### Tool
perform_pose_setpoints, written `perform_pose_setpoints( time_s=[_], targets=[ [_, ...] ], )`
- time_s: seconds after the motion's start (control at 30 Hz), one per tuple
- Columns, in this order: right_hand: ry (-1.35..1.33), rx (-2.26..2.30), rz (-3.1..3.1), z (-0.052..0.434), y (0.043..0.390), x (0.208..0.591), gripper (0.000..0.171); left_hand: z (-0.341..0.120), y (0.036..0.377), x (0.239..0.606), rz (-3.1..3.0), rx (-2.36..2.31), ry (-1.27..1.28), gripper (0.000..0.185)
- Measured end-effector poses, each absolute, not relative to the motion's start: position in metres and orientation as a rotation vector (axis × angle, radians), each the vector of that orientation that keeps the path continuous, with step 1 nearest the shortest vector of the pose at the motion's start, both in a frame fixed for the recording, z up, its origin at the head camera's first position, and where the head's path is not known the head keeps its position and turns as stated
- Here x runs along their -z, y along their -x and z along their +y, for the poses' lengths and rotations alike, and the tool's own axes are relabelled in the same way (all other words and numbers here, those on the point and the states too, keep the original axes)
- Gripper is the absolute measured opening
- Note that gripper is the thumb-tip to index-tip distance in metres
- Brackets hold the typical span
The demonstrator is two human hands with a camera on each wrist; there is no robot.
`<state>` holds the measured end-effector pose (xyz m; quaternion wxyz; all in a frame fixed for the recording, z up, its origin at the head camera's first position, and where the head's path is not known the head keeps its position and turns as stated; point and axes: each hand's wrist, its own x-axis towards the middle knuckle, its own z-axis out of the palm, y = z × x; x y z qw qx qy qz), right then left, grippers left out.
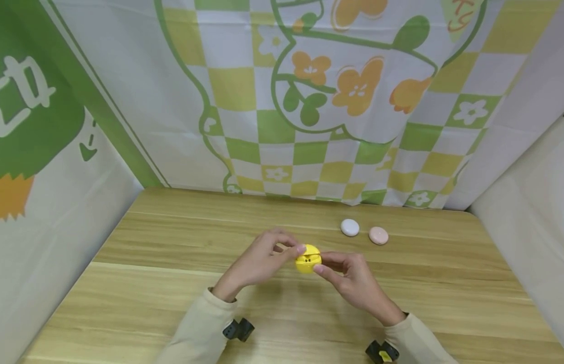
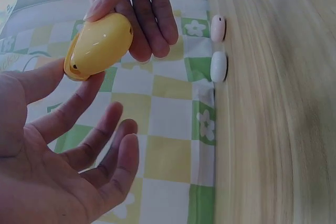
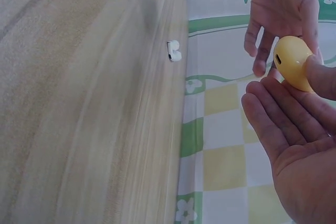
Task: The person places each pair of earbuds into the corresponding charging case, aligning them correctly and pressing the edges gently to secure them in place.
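A small yellow earbud charging case (image 1: 307, 263) is held above the table between both hands, its lid partly raised and dark spots showing inside. At the lid, my left hand (image 1: 270, 256) pinches with thumb and index finger, the other fingers loosely bent. My right hand (image 1: 352, 280) grips the case body from the right between thumb and fingers. In the left wrist view the glossy rounded shell of the case (image 2: 102, 44) faces me, and a gap runs along its lid edge. The right wrist view shows a dark oval port on the case (image 3: 294, 64).
A white earbud (image 3: 174, 51) lies on the wooden table (image 1: 127, 313) in the right wrist view. Beyond my right hand sit a white rounded disc (image 1: 350, 227) and a pink one (image 1: 379, 235). A checkered cloth (image 1: 277, 121) hangs along the table's back edge.
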<state>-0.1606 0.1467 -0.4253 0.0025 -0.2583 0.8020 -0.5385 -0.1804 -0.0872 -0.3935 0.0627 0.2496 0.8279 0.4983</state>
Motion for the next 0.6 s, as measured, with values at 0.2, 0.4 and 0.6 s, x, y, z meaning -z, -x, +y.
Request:
perform_pose_setpoints(
  time_s=[0.2,0.4,0.6],
  targets=[
    [0.760,1.710,2.489,0.1476,0.1614,0.4253,0.025,-0.0847,0.1763,0.3956,2.584,-1.475,-0.798,0.024],
    [0.734,1.738,2.460,0.1491,0.1624,0.4254,0.025,-0.0833,0.1743,0.3966,2.618,-1.451,-0.830,0.027],
    [0.722,1.751,2.464,0.1493,0.1633,0.4263,0.024,-0.0839,0.1715,0.3956,2.600,-1.424,-0.864,0.029]
  ],
)
